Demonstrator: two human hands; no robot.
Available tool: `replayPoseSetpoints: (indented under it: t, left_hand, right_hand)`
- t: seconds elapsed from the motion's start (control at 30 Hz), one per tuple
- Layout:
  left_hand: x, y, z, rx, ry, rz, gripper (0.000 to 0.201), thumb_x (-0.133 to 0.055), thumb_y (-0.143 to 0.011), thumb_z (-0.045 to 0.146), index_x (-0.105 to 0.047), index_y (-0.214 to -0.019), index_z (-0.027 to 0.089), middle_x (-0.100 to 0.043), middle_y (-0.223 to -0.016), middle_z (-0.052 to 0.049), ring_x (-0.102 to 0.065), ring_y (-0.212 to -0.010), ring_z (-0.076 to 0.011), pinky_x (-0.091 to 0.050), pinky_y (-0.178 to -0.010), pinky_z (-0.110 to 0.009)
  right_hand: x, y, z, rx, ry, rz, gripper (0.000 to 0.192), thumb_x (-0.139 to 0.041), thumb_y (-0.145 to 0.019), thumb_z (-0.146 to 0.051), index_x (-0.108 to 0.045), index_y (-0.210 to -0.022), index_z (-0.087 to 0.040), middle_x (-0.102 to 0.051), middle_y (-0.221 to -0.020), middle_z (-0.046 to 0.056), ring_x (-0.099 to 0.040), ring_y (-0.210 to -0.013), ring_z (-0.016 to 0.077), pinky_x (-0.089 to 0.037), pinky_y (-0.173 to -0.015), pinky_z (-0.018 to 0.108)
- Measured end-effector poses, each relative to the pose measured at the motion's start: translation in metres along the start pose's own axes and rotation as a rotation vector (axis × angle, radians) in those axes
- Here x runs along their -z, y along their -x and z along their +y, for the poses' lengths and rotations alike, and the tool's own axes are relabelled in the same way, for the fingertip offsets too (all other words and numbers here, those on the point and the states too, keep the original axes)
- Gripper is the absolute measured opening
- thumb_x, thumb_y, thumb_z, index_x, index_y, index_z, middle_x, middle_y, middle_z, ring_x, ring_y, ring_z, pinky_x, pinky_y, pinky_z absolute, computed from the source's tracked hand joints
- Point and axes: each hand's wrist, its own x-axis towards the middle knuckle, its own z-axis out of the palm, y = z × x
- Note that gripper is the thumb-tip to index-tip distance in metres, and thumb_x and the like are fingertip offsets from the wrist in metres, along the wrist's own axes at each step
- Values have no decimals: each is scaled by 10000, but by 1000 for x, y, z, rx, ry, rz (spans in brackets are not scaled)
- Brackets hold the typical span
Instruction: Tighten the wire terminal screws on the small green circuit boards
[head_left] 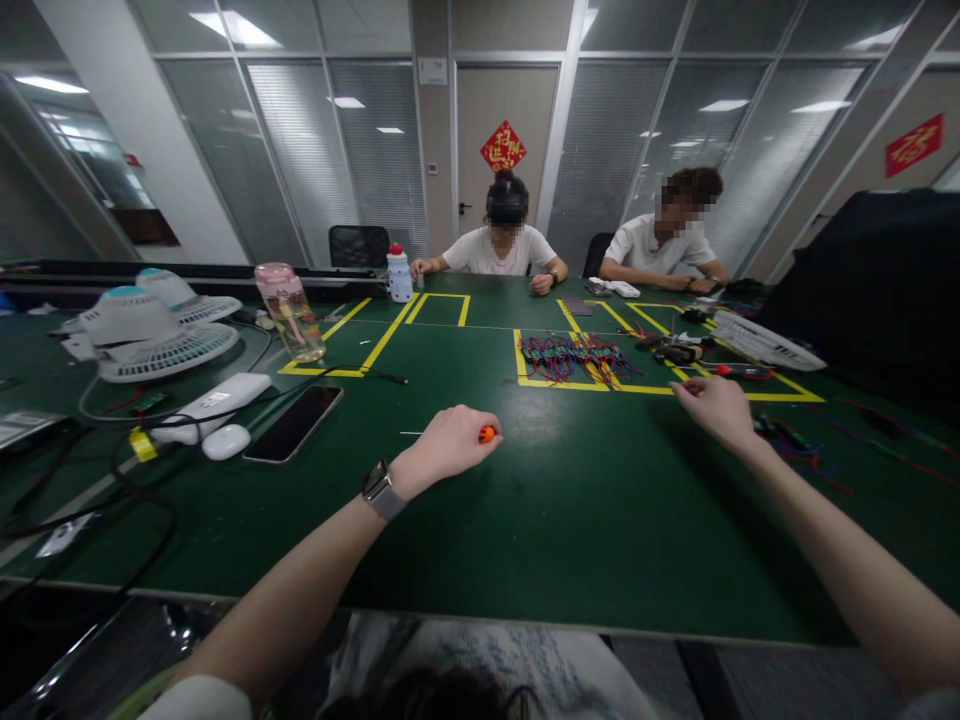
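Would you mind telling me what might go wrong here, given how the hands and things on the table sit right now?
1. The left hand grips a screwdriver whose thin shaft points toward the phone; a slip might scratch it.
2. The right hand reaches near loose wires; a sleeve or finger may snag them.
3. Cables by the bottle could tip it if tugged.

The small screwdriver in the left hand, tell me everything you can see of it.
The screwdriver is mostly hidden in the closed left hand. An orange, rounded handle end pokes out at the fingers; it looks like plastic. A thin pale metal shaft sticks out the other side, pointing left, low over the green table. It lies roughly level. Its tip is too small to tell.
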Motion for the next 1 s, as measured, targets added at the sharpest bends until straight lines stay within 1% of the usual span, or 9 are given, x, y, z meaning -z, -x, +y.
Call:
replayPoseSetpoints:
  t: [0.1,0.2,0.3,0.4,0.47,0.57,0.73,0.87,1.0]
  left_hand:
    - [0,0,1,-6,-9,7,262,-480,-903,388,-693,-945,241,-715,-878,-27,-661,-768,-183,-465,-673,-264]
    - [1,1,1,-7,-15,4,260,-483,-902,379,-696,-952,239,-717,-877,-32,-664,-768,-184,-470,-681,-264]
    - [1,2,2,-4,-28,5,258,-492,-896,370,-701,-954,229,-721,-880,-45,-671,-789,-194,-478,-699,-270]
    - [1,3,2,-18,-30,18,249,-489,-896,367,-697,-946,239,-724,-871,-35,-674,-780,-200,-484,-690,-282]
    - [2,3,3,-33,-30,37,239,-486,-897,356,-694,-936,245,-724,-865,-29,-674,-777,-202,-482,-680,-285]
    - [2,4,5,-47,-26,55,225,-495,-892,339,-693,-928,241,-724,-857,-31,-676,-773,-202,-477,-668,-281]
    - [0,4,9,-64,-39,76,218,-502,-886,326,-695,-925,235,-722,-836,-37,-673,-755,-208,-474,-665,-285]
    - [2,4,8,-61,-40,83,220,-506,-885,330,-700,-927,236,-721,-836,-43,-672,-755,-207,-478,-675,-284]
    - [5,3,6,-42,-32,95,213,-516,-878,324,-705,-933,242,-724,-843,-40,-672,-753,-203,-479,-678,-279]
  right_hand:
    - [-7,-19,-48,153,-79,-33,360,-479,-908,-346,-742,-934,-103,-725,-859,125,-641,-791,221,-415,-659,274]
    - [-23,-38,-106,300,-130,-54,340,-487,-908,-350,-754,-923,-140,-738,-846,69,-655,-795,178,-431,-683,219]
    - [-42,-52,-159,414,-135,-60,269,-535,-884,-311,-758,-945,-173,-747,-895,45,-660,-816,169,-438,-716,202]
    - [-61,-61,-194,467,-96,-42,248,-555,-863,-245,-754,-988,-166,-737,-980,84,-646,-910,208,-437,-786,232]
    - [-72,-63,-205,478,-58,-22,267,-549,-867,-237,-746,-1018,-140,-711,-1043,133,-616,-990,244,-422,-851,273]
    - [-85,-61,-211,484,-4,-1,290,-530,-879,-236,-742,-1023,-99,-664,-1078,200,-563,-1057,295,-392,-909,344]
    - [-91,-52,-213,535,15,28,326,-483,-910,-249,-741,-1015,-77,-601,-1114,231,-473,-1137,342,-343,-947,407]
    - [-90,-34,-217,631,-40,3,290,-536,-899,-291,-764,-923,-114,-632,-1055,177,-511,-1074,296,-365,-934,356]
    - [-91,-15,-219,676,-135,-27,211,-558,-886,-224,-758,-895,-157,-677,-1022,107,-577,-999,221,-408,-900,272]
